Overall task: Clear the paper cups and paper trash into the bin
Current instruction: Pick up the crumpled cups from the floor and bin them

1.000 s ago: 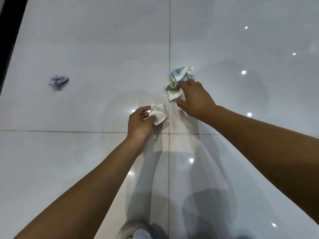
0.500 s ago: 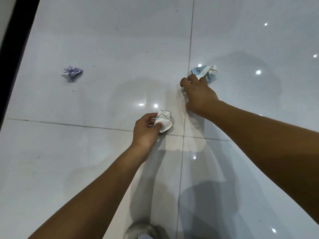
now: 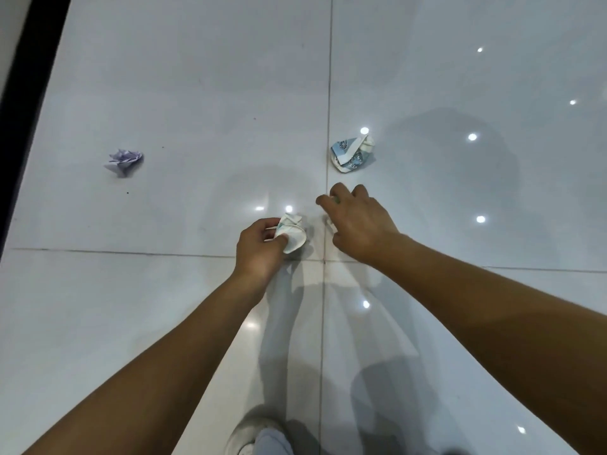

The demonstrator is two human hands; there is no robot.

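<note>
A: What is each hand doing?

B: The left hand (image 3: 259, 244) grips a crumpled white paper cup (image 3: 291, 234), thumb and fingers curled round it. The right hand (image 3: 358, 221) has its fingers curled downward over a small scrap; a sliver of green shows at the fingertips (image 3: 335, 199) and a bit of white under the palm, but what the scrap is stays hidden.

A: Any print or writing to read?

B: No legible words. The crushed blue-and-white cup (image 3: 352, 154) lying just beyond the right hand carries small blue cartoon-like figures, too small to make out further. Far to the left of the left hand sits a lilac paper wad (image 3: 124, 160), plain.

A: Edges and room?

B: A grout line (image 3: 329, 93) runs away from the right hand's thumb side; a cross line (image 3: 115, 252) passes just under both wrists. The glossy tile floor (image 3: 197, 77) lies open between the left hand and the lilac wad. A dark strip (image 3: 29, 93) borders the floor well left of that wad. A white shoe (image 3: 243, 435) shows near the elbows, below both hands.
</note>
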